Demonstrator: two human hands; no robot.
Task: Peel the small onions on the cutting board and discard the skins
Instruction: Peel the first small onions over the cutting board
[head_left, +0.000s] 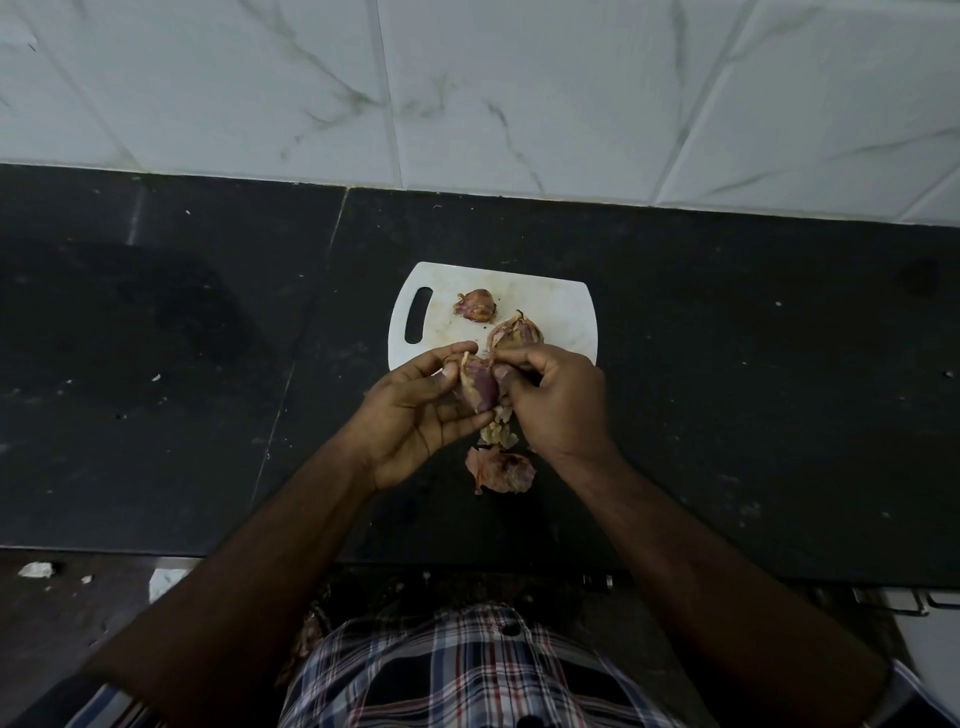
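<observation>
A small purple onion (477, 387) is held above the near edge of a white cutting board (563, 306). My left hand (415, 415) cradles it from the left with curled fingers. My right hand (556, 400) pinches its papery skin at the top right. Two more small onions in their skins lie on the board, one (477, 305) near the handle slot and one (517, 332) just beyond my right fingers. Loose skins (500, 470) lie on the counter below my hands, with a pale scrap (498, 432) hanging just above them.
The board sits on a black stone counter (727, 389) against a white marble-tiled wall (519, 93). Small crumbs dot the counter. The counter's front edge runs just below my forearms, with scraps of debris (36, 570) on the ledge at lower left.
</observation>
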